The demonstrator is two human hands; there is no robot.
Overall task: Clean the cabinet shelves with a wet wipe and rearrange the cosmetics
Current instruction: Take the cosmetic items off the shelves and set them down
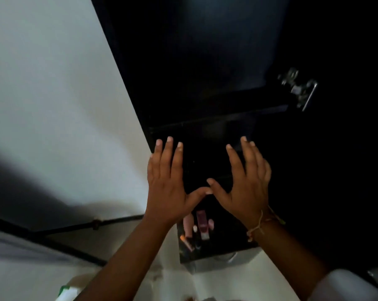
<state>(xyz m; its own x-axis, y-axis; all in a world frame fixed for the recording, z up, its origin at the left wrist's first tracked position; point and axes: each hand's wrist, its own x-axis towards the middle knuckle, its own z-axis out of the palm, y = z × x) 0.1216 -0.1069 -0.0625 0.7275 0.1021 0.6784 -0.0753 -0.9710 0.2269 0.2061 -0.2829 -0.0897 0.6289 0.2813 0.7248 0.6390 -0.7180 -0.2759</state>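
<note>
Reaching up, the left hand [166, 185] and right hand [246, 183] spread their fingers [169, 148] wide, holding nothing. The cosmetics [200, 227] stand on the dark cabinet [205, 61] shelf just below both wrists, closer to the left hand.

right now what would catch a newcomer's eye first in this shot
Two bare hands, left and right, spread open and empty at centre in front of the dark cabinet, thumbs nearly meeting. Just below them, pink cosmetics stand on a lower shelf. A metal hinge glints at upper right.
</note>
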